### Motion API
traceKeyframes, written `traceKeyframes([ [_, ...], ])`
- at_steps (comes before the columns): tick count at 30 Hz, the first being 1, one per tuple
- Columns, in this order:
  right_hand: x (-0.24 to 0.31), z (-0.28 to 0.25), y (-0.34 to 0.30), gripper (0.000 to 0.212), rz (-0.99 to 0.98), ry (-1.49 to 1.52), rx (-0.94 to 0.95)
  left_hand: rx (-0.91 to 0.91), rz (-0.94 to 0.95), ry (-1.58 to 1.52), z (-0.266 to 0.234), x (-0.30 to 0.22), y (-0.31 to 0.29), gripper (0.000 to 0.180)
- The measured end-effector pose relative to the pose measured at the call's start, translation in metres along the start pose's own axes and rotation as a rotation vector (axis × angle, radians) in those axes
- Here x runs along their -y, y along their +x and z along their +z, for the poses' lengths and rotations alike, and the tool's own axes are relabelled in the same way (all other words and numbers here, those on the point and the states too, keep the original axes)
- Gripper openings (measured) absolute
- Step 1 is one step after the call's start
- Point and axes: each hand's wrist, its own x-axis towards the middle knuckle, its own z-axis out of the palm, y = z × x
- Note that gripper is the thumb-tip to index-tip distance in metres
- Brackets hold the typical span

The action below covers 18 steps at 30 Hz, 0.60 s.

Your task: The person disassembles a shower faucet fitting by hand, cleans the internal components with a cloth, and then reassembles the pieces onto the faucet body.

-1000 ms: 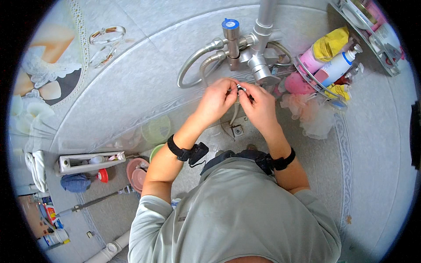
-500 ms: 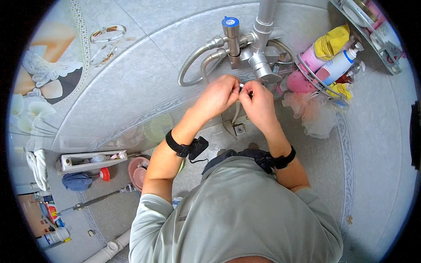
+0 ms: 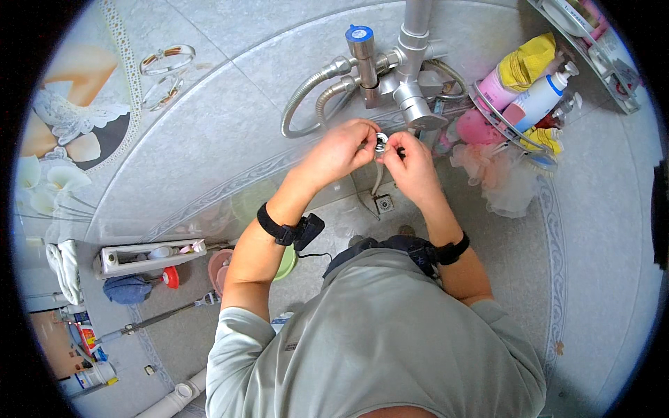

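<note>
Between my hands, in front of the metal shower valve (image 3: 416,104), is a small round metallic fitting (image 3: 381,143) with a dark centre; its exact kind cannot be made out. My left hand (image 3: 343,150) pinches its left side between thumb and fingers. My right hand (image 3: 412,164) grips it from the right, and something small and dark shows by those fingertips. A pale thin hose (image 3: 377,182) hangs below the fitting toward the floor. Up behind my left hand stands a tap with a blue-topped handle (image 3: 359,35), joined to braided metal hoses (image 3: 296,101).
At right, a wire corner rack (image 3: 498,118) holds bottles and a yellow cloth, with a mesh bath puff (image 3: 502,181) beneath it. A square floor drain (image 3: 384,203) lies below my hands. Pink basin (image 3: 219,268), white caddy (image 3: 150,258) and a pole (image 3: 157,317) are at left.
My hands have drawn slightly apart, so the round fitting between them shows more. The whole view has shifted a little.
</note>
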Motion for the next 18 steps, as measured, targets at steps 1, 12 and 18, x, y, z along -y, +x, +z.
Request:
traceKeyframes([
  [1,0.004,0.001,0.0,0.011,0.044,0.054,-0.007,-0.007,0.008,0.02,0.001,0.001,0.0,0.01],
  [12,0.02,0.0,0.004,0.013,0.17,0.039,-0.03,0.011,-0.103,-0.06,0.0,0.004,0.008,0.008],
  [18,0.014,0.005,0.008,0.016,0.43,0.307,-0.025,0.104,-0.269,-0.168,-0.005,0.006,0.013,0.009],
])
